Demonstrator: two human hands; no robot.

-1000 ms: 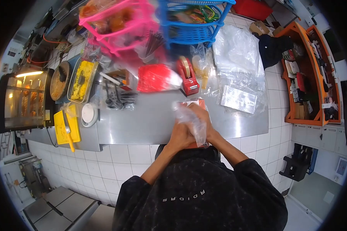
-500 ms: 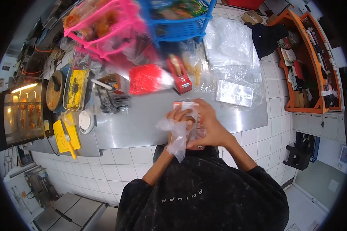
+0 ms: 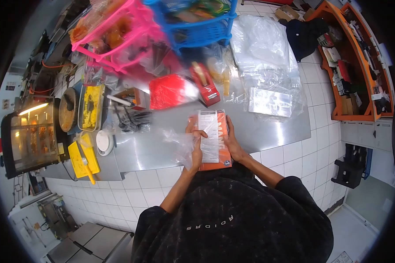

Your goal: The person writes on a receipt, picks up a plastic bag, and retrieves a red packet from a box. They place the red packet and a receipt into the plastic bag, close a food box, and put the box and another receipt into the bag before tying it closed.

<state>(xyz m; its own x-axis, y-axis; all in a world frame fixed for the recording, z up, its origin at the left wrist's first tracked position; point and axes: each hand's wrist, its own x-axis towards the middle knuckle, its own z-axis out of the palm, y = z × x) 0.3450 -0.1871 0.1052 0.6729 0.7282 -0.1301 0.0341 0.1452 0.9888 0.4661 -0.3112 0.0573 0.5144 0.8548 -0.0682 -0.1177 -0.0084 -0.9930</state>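
An orange box (image 3: 224,149) with a white paper (image 3: 209,131) on its face is held between both hands at the table's front edge. My left hand (image 3: 197,149) is on the box's left side, its thumb over the paper. A crumpled clear plastic bag (image 3: 180,144) hangs at that hand. My right hand (image 3: 234,144) grips the right side of the box. Beyond the box, a red tape dispenser (image 3: 209,93) stands on the metal table (image 3: 140,151), beside a red package (image 3: 166,91).
Pink basket (image 3: 114,48) and blue rack (image 3: 202,33) stand at the back. Clear plastic bags (image 3: 267,57) lie at the back right. On the left are a tray of yellow food (image 3: 91,107), a yellow cutting board with a knife (image 3: 81,158) and a lit display case (image 3: 30,131).
The hands have spread to the two sides of the box, which now shows its orange face and the paper. The plastic bag has shifted to the left of my left hand.
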